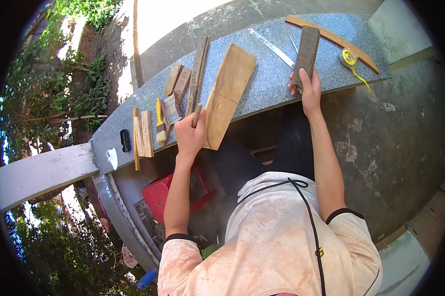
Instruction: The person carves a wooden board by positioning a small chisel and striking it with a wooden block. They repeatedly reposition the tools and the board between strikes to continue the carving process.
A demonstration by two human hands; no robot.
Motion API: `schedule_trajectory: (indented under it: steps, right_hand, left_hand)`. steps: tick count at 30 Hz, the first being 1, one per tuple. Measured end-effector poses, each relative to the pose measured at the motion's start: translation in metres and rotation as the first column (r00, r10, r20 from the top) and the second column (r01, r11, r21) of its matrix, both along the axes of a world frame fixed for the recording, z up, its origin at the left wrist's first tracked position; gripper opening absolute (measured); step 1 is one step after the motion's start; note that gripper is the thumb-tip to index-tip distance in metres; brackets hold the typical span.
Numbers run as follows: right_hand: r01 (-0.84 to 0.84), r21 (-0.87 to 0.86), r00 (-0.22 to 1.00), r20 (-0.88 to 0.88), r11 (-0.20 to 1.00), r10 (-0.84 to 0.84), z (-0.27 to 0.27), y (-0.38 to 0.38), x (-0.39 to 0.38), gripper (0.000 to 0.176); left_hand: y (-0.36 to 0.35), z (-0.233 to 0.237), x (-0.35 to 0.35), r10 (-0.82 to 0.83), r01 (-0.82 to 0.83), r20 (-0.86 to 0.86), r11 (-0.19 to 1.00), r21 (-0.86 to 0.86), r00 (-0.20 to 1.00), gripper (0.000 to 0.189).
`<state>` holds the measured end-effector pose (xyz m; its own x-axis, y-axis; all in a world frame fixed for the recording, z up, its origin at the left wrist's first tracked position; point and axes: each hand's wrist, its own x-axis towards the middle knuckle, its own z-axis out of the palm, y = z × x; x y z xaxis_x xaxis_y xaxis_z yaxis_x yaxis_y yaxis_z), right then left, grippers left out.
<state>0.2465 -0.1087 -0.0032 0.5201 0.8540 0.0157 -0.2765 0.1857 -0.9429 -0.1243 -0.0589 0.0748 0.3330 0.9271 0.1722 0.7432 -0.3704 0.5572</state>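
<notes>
My left hand (189,135) is closed around a short brown wooden stick (197,115), whose upper end pokes out above the fist. Right beside that fist, a broad light-brown board (231,86) lies slanted, its near end reaching past the counter edge. My right hand (306,91) grips the lower end of a dark brown wooden block (308,49), thumb on top and fingers curled around the side. A metal ruler (273,48) lies just left of this block. Past the left fist are a long dark wood strip (199,69) and a yellow-handled paintbrush (161,123).
The grey granite counter (173,148) curves around in front of me. Wood pieces (147,133), a black object (125,140) and a white object (112,158) sit at left. A curved wooden strip (336,38) and yellow tape (349,57) lie right; a red stool (156,192) stands below.
</notes>
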Motion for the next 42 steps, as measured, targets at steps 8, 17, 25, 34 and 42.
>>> schedule_trajectory:
  steps: [8, 17, 25, 34, 42]
  right_hand:
    - [-0.048, -0.081, 0.996, 0.073, 0.996, 0.054, -0.002, 0.006, 0.005, 0.036]
    - [-0.038, -0.101, 0.993, 0.111, 0.994, 0.049, 0.001, 0.004, 0.003, 0.036]
    - [-0.052, -0.136, 0.991, 0.116, 0.989, 0.068, 0.004, 0.005, 0.003, 0.034]
    - [-0.042, -0.144, 0.989, 0.135, 0.989, 0.061, 0.005, 0.003, 0.002, 0.035]
    - [-0.046, -0.137, 0.990, 0.126, 0.989, 0.063, 0.005, 0.003, 0.002, 0.036]
  left_hand:
    - [-0.025, -0.033, 0.023, 0.502, -0.236, 0.410, 0.804, -0.547, 0.761, 0.041]
    - [-0.027, -0.046, 0.010, 0.558, -0.071, 0.600, 0.763, -0.642, 0.574, 0.033]
    - [-0.034, -0.045, 0.020, 0.560, -0.048, 0.625, 0.765, -0.643, 0.544, 0.031]
    - [-0.038, -0.040, 0.029, 0.532, -0.066, 0.571, 0.765, -0.640, 0.626, 0.034]
    - [-0.053, -0.049, 0.047, 0.431, -0.104, 0.502, 0.826, -0.555, 0.750, 0.032]
